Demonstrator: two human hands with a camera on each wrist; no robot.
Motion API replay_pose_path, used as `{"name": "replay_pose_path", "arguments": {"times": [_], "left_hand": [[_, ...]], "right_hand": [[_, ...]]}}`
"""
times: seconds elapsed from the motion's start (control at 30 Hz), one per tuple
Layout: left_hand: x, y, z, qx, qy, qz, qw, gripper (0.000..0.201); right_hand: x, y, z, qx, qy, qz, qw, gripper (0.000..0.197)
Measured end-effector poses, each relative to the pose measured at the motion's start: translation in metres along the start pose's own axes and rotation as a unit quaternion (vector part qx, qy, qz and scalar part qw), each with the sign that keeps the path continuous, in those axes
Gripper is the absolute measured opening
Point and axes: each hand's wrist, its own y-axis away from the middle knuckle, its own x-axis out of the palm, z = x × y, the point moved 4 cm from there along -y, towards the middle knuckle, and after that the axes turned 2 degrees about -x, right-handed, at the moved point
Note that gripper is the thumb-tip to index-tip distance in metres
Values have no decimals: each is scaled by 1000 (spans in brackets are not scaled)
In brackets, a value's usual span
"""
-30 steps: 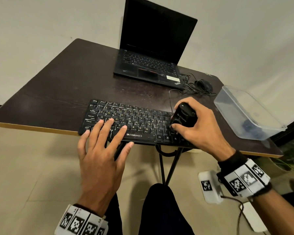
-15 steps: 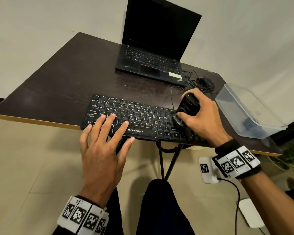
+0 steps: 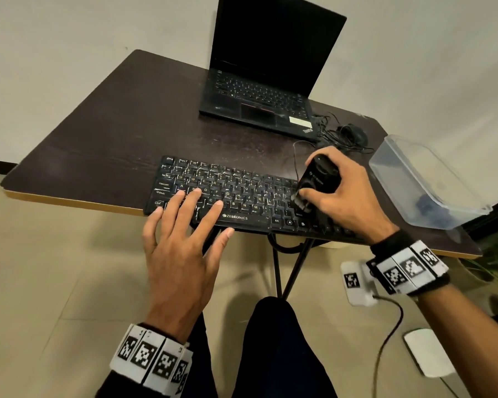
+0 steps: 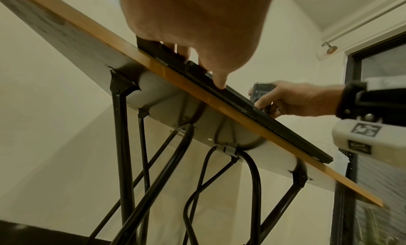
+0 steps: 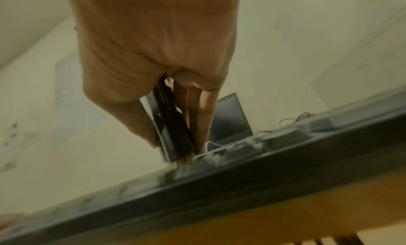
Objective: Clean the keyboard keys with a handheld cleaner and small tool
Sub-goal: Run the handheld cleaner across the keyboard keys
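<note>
Left hand [image 3: 181, 254], fingers flat, steadies the keyboard [image 3: 236, 196] so right hand [image 3: 348, 196], gripping the cleaner [image 3: 318, 179], can brush keys.

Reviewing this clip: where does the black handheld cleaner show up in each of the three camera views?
Head: the handheld cleaner is right of centre, gripped by the right hand, tip down on the keyboard's right end.
Left wrist: mid-right, small, above the keyboard's front edge.
Right wrist: centre, under the palm, tip on the keys.
Shared landmark: the table's light wooden front edge.
</note>
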Motion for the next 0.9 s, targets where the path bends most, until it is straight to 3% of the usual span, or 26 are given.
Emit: {"name": "replay_pose_path", "arguments": {"times": [0.07,0.2,0.33,0.4,0.57,0.73,0.9], "left_hand": [[-1,1,0,3,0,-3,1000,45],[-1,0,0,-2,4,-5,1000,44],[-1,0,0,1,3,-5,1000,45],[-2,0,0,-3,4,-6,1000,46],[-1,-1,0,1,10,-16,1000,45],[0,0,0,5,8,-26,1000,45],[0,0,0,8,6,-33,999,45]], "right_hand": [[-3,-2,-2,8,6,-12,1000,46],[6,10,13,-41,-44,49,997,47],[-3,4,-5,46,-56,-16,997,51],[-3,6,-5,54,-45,-31,997,52],[5,14,10,42,-68,21,997,53],[1,13,0,112,-112,33,987,50],[-10,14,-5,130,-83,84,984,36]]}}
